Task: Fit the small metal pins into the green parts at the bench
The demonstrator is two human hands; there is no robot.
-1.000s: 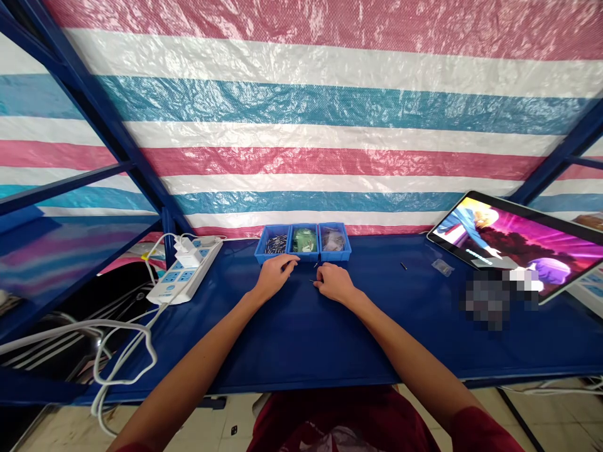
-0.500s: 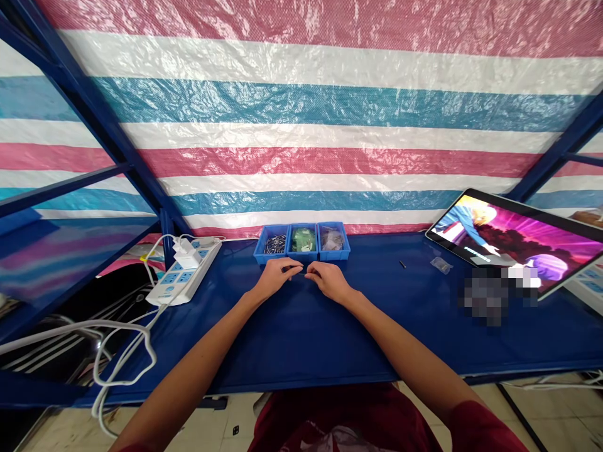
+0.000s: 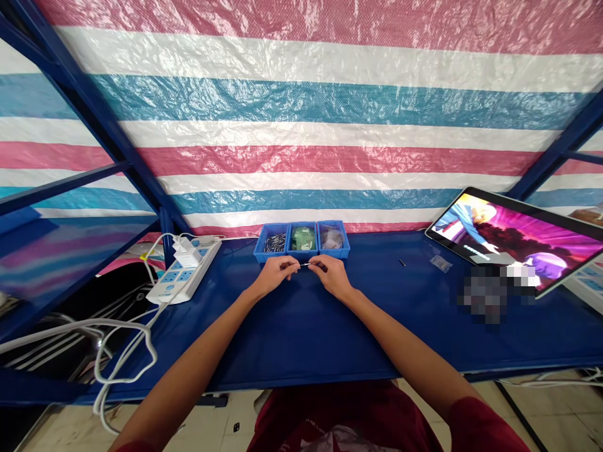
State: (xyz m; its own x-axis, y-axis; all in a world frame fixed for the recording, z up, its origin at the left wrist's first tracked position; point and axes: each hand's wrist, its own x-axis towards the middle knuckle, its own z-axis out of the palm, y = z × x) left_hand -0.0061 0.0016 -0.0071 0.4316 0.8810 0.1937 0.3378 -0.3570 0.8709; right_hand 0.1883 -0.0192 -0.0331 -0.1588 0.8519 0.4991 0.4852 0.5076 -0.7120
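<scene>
The left hand (image 3: 277,274) and right hand (image 3: 331,274) have edged toward the blue parts bins (image 3: 301,254), fingers (image 3: 289,260) of each pinched on a slim metallic pin (image 3: 304,264) (its details too small to tell) above the tabletop (image 3: 301,333), seemingly gripped at opposite ends for steadiness.

The person wears a dark red top (image 3: 325,402), its cloth loosely folded, with a pale greyish-white patch (image 3: 340,437) on the front, too unclear to read. The right sleeve (image 3: 485,424) is short and the same deep red, while only a sliver of the left sleeve (image 3: 134,447) shows. Both forearms, the left hand (image 3: 276,275) and the right hand (image 3: 332,274) are bare.
</scene>
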